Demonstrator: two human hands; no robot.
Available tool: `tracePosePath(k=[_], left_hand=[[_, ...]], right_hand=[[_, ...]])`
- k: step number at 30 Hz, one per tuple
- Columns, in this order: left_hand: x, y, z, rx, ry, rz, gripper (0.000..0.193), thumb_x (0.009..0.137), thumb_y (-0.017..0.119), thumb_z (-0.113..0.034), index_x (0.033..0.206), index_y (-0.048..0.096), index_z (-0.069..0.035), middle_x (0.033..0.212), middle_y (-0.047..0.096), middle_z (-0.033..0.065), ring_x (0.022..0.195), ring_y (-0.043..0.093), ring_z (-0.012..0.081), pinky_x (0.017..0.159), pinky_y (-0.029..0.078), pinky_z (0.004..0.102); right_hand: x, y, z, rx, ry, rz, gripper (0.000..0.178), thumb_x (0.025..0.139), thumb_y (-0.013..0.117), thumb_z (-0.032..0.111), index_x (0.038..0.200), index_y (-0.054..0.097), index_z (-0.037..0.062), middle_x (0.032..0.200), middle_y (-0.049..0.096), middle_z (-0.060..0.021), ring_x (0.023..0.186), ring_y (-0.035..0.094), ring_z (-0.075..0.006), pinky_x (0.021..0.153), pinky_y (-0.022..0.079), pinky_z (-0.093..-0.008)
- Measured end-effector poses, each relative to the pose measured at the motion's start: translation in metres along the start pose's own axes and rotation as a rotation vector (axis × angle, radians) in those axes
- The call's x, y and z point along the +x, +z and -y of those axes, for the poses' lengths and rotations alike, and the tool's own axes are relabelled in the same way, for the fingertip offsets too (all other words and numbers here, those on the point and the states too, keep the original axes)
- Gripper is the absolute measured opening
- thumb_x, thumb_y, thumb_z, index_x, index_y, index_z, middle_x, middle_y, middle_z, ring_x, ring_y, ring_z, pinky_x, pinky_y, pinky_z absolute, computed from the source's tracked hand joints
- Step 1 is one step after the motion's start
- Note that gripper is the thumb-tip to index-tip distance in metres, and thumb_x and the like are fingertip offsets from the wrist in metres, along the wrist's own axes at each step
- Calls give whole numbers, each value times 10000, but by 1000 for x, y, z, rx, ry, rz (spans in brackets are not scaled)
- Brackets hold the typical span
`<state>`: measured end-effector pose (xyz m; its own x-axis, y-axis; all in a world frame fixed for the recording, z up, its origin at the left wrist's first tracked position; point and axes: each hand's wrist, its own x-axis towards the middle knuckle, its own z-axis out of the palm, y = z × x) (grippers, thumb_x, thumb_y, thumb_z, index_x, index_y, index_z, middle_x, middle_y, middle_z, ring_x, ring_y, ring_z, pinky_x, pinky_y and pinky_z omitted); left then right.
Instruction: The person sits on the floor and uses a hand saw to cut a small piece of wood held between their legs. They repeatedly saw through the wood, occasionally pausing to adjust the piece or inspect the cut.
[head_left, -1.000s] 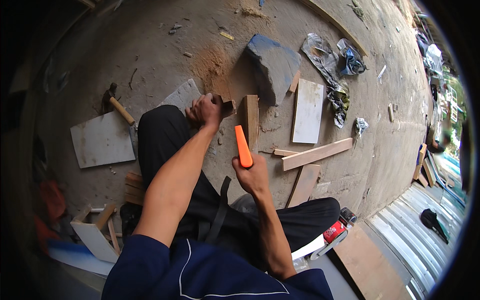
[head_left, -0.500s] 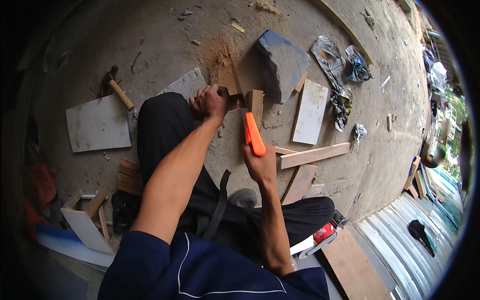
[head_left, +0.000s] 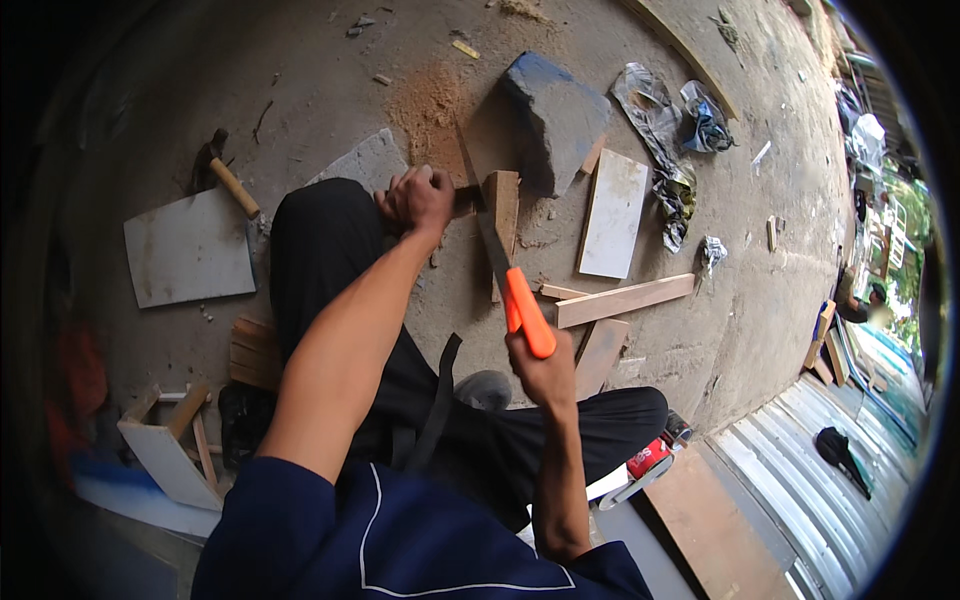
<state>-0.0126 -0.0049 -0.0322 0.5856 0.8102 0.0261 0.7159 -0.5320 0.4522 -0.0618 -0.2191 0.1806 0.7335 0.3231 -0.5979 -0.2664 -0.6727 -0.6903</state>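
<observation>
While sawing, right fingers (head_left: 540,365) clenched, orange saw handle (head_left: 528,312)

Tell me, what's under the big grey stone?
The big grey stone sits on the bare concrete floor, with sawdust spread beside it. The wood block being sawn stands just in front. Whatever lies directly beneath the stone is covered and cannot be seen.

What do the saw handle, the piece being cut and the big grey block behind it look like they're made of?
Saw handle: probably plastic, going by its smooth, bright, even orange colour.
Piece being cut: raw unfinished wood, pale tan with visible grain, and sawdust lies on the floor nearby.
Grey block: likely stone or broken concrete, matte, with rough angular faces and a bluish tinge.
</observation>
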Motion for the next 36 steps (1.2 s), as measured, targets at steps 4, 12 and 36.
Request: tracePosePath(k=[4,12,36], left_hand=[[-24,-9,-11,-8,59,28,199,789,544,-253,641,615,-141,786,653,26,815,584,250,770,330,433],[-16,-17,-16,-17,18,7,265,813,527,-304,628,608,-133,724,642,55,777,592,291,728,349,458],[-4,-14,-4,-15,13,73,284,848,497,-327,749,663,-119,869,668,101,919,588,326,876,324,565]], right_hand=[[-27,19,11,29,-2,-112,218,785,638,153,719,575,-45,563,531,-169,499,521,-214,536,431,-361],[-18,28,8,40,-132,-87,215,769,639,163,749,588,-45,622,555,-210,554,572,-313,569,447,-382],[-64,-3,-14,19,-81,-28,212,776,639,169,764,594,-39,620,554,-222,550,574,-296,569,445,-385]])
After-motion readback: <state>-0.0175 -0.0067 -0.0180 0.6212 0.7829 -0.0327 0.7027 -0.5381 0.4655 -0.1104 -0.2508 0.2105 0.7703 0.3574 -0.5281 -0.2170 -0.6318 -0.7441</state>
